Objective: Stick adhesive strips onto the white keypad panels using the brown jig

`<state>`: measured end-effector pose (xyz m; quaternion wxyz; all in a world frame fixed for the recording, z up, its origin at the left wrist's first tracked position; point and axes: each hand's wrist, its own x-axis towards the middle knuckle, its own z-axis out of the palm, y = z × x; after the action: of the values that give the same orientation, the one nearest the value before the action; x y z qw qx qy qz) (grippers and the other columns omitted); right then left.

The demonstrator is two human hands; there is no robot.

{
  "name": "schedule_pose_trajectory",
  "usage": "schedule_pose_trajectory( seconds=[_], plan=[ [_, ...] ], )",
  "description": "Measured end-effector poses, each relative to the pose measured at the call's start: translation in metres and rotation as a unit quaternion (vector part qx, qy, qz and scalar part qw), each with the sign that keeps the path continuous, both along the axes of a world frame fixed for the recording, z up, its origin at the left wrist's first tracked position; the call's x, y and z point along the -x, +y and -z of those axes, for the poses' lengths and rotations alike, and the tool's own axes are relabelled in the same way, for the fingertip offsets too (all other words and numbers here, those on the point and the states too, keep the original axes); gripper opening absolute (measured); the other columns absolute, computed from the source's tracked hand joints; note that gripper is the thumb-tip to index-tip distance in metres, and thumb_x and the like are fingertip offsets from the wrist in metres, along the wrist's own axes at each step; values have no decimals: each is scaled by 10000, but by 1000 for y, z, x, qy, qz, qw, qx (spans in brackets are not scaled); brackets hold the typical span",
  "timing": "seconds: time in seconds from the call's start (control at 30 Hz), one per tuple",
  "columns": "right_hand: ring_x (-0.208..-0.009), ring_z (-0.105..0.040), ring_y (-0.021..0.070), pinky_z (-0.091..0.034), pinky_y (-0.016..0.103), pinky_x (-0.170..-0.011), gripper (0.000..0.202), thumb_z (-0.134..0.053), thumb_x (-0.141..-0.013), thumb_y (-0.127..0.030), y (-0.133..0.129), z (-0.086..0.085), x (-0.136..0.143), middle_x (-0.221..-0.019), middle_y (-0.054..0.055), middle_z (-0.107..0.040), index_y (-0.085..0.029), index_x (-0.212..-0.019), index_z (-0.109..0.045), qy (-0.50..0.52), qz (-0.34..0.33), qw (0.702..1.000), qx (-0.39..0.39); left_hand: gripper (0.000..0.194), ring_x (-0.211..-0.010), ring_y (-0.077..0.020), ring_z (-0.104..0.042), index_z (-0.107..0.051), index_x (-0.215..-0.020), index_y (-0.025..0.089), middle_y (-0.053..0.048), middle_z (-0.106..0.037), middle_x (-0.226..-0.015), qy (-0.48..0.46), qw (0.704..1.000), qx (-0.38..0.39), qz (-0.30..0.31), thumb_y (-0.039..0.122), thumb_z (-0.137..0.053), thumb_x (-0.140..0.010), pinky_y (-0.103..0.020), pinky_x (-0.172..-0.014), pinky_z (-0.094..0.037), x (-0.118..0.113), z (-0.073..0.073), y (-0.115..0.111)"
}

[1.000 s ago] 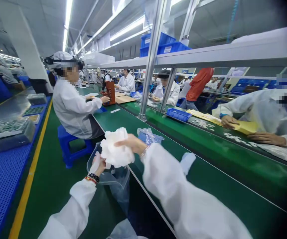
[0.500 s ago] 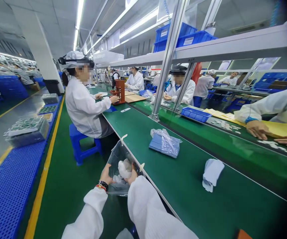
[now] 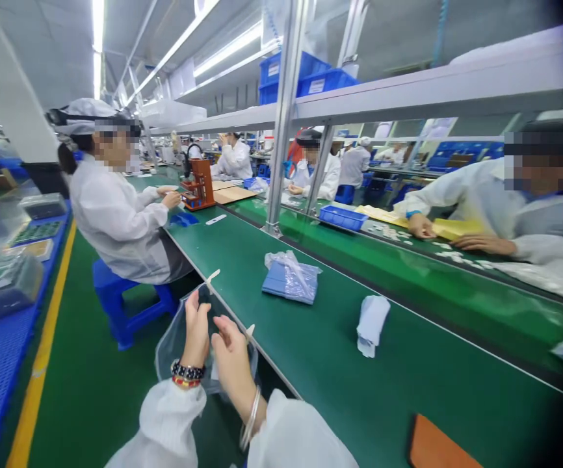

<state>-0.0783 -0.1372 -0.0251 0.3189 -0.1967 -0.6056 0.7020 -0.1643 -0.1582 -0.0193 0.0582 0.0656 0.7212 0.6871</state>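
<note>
A factory floor, set up for assembly by hand. People in white coats and caps sit along a long green desk, on blue stools. An orange press, parts bins on a shelf, tube lights and a yellow floor line show it.

And up on the shelf we go, where the blue bins show two white labels: one left of the metal post, half in the running at best, and another just right of it, with dark marks, but too small and blurred! Not one word or number is readable anywhere.
</note>
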Motion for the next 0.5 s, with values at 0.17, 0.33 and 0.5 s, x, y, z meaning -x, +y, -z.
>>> schedule_pose_trajectory(
  seconds=[0.17,0.33,0.5],
  plan=[
    [-1334,-324,201,-267,385,-1103,365,-425,-827,-190,49,-68,-36,-1423,102,-376,-159,-1169,-549,47,217,952,-213,298,-1125,-244,-521,-552,-1156,164,-87,-533,-1251,128,976,-8,177,289,-556,-885,-482,-951,-425,8,-53,95],
    [-1313,-350,201,-320,380,-1074,483,-403,-848,-201,138,-72,-58,-1400,110,-388,-160,-1328,-368,-122,350,908,-197,321,-1120,-252,-522,-546,-1163,159,-92,-528,-1250,107,960,48,253,298,-572,-875,-491,-941,-430,8,-39,170],
    [-1161,-494,273,-445,469,-930,424,-502,-886,-252,182,-25,-44,-1301,159,-472,-143,-1289,-431,-266,353,889,-119,327,-1047,-230,-564,-532,-1177,159,-91,-546,-1213,38,967,54,247,297,-562,-883,-449,-878,-484,17,-15,183]
  ],
)
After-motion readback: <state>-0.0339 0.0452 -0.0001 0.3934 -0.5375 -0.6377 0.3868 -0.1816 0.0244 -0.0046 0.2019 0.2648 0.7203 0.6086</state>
